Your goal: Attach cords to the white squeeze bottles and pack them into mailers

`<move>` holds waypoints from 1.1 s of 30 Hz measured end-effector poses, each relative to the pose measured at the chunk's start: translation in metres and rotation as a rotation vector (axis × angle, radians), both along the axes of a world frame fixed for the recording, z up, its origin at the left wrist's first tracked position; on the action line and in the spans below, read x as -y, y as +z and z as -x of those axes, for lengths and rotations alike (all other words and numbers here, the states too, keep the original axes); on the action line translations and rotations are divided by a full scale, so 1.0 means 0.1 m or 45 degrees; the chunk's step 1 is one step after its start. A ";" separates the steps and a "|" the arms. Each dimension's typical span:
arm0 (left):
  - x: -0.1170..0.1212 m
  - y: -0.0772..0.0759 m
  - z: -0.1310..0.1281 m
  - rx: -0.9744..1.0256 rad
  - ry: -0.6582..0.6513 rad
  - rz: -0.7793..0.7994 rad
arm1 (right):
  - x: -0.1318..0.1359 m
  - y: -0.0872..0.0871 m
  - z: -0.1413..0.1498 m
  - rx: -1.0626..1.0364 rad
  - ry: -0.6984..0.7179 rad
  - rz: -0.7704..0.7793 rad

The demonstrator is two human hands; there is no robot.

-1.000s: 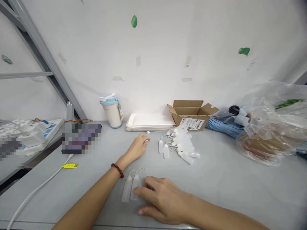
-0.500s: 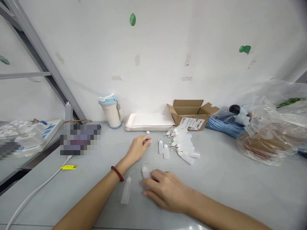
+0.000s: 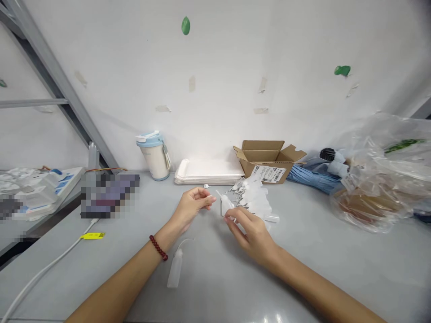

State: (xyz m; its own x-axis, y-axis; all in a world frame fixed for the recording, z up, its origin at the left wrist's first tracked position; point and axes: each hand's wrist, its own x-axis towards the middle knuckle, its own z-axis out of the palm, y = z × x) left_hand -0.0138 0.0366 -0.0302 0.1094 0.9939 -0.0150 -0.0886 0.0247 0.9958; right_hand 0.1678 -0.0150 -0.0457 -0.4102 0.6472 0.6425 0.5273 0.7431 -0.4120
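My right hand (image 3: pixel 251 231) pinches a translucent white squeeze bottle (image 3: pixel 226 205) by its lower end, its thin spout pointing up and to the left. Just left of it, my left hand (image 3: pixel 194 207) is closed in a pinch on a small white cap (image 3: pixel 210 198), partly covered by the fingertips. A second squeeze bottle (image 3: pixel 175 269) with a long curved spout lies on the grey table near my left forearm. Behind my right hand lies a pile of similar bottles (image 3: pixel 254 197). One loose white cap (image 3: pixel 206 186) rests beyond my left fingers.
At the back stand a lidded cup (image 3: pixel 154 157), a stack of white padded envelopes (image 3: pixel 208 172) and an open cardboard box (image 3: pixel 266 163). A clear plastic bag (image 3: pixel 377 197) and blue cloth (image 3: pixel 313 178) lie right. A white cable (image 3: pixel 50 267) crosses the left side.
My right hand has taken one of the two front bottles and carried it up and away, close to my left hand. The left hand has turned slightly, still pinching.
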 end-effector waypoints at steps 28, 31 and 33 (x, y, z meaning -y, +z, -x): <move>0.08 0.00 -0.01 0.063 -0.392 0.003 | -0.09 0.19 -0.04 -0.999 0.266 1.345; 0.07 -0.01 -0.01 0.062 -0.362 -0.016 | -0.11 0.17 -0.03 -0.988 0.300 1.403; 0.06 -0.02 0.00 0.059 -0.366 -0.025 | -0.12 0.15 -0.04 -0.988 0.303 1.434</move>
State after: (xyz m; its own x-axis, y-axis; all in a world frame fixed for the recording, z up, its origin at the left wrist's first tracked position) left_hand -0.0137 0.0307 -0.0319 0.3866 0.9221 0.0152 -0.1258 0.0364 0.9914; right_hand 0.1714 -0.0033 -0.0304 -0.3651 0.9290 -0.0615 -0.2009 -0.1431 -0.9691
